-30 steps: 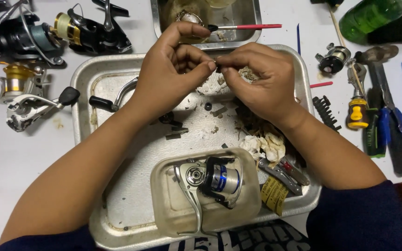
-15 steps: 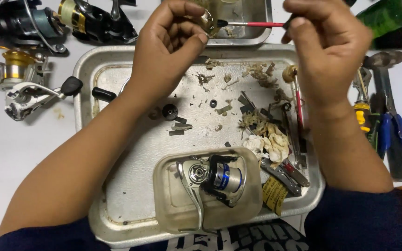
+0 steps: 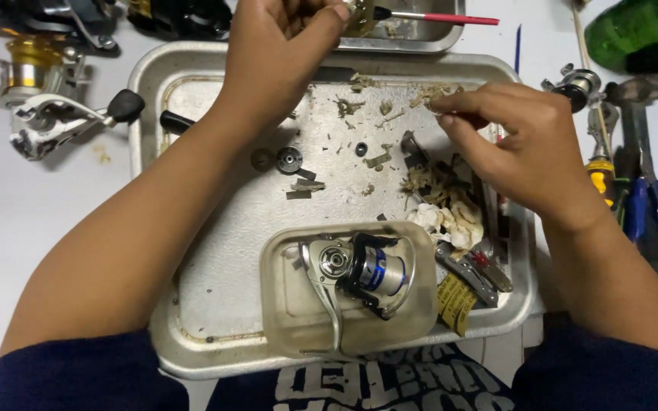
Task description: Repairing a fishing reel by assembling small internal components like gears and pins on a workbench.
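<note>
Head view: the left hand has its fingers closed on a small part at the tray's far edge, while the right hand pinches a scrap over the debris, mid-cleaning, which likely calls for careful wiping.

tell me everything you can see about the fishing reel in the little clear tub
The silver spinning reel with a blue spool lies on its side inside the cloudy clear plastic tub, which sits at the near edge of the large metal tray. Its round side gear housing faces up, its metal stem points toward the person, and a wire bail curves around the spool. Neither hand touches it.
</note>
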